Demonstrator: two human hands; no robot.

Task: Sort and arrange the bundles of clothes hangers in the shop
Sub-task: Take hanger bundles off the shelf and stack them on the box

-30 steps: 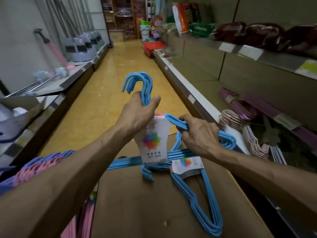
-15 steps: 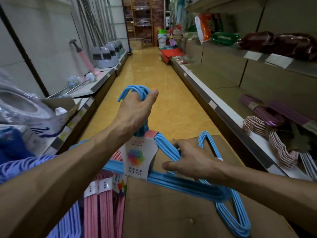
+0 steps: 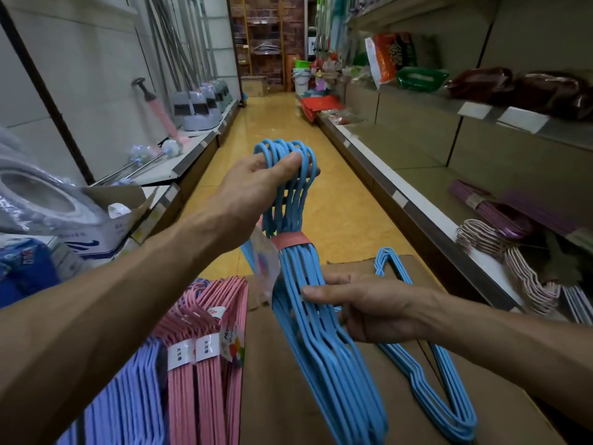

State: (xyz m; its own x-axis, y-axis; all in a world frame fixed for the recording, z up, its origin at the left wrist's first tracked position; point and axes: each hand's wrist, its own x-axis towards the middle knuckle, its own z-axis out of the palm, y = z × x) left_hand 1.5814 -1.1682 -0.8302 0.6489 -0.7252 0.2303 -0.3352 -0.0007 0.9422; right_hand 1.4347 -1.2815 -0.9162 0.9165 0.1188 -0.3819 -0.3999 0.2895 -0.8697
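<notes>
My left hand (image 3: 256, 184) grips the hooks of a blue hanger bundle (image 3: 308, 322), tied with a red band and hanging edge-on over a brown cardboard box (image 3: 282, 396). My right hand (image 3: 369, 308) holds the bundle's shoulder part, thumb on top and fingers underneath. A second blue bundle (image 3: 426, 380) lies flat on the box to the right, partly under my right wrist. Pink bundles (image 3: 205, 364) and purple bundles (image 3: 128, 390) with white labels stand at the lower left.
A low shelf on the right (image 3: 417, 203) holds pale pink hangers (image 3: 513, 268) and purple hanger bundles (image 3: 494, 210). Left shelving carries boxes (image 3: 96, 232) and dustpans (image 3: 195, 110). The yellow tiled aisle (image 3: 282, 123) runs ahead between the shelves.
The bundle in my hands has turned from face-on to edge-on, lifted higher. My right hand moved from the second bundle's top onto the held bundle's shoulder. The view shifted left, showing more pink and purple bundles.
</notes>
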